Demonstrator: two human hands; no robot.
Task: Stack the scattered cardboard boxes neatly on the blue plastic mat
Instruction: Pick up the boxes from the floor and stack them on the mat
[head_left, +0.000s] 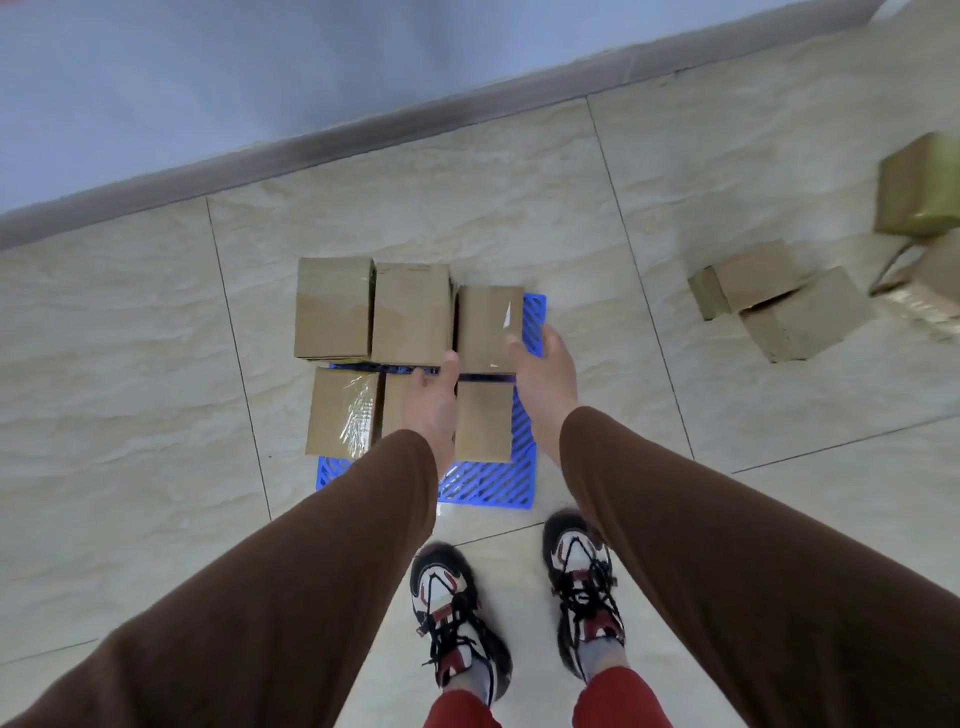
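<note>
A blue plastic mat (493, 486) lies on the tiled floor and carries two rows of brown cardboard boxes. In the far row, the left box (332, 306) and the middle box (410, 312) stand side by side. The right far box (485, 325) is gripped between my hands: my left hand (431, 402) at its near left corner, my right hand (545, 379) on its right side. In the near row I see a taped box (343, 413), a box mostly hidden by my left hand, and a right box (483, 426).
Scattered cardboard boxes lie to the right: a pair (779, 306) on the floor and more (919, 187) at the frame's right edge. A wall with a grey skirting (363, 130) runs behind the mat. My shoes (457, 608) stand just in front of the mat.
</note>
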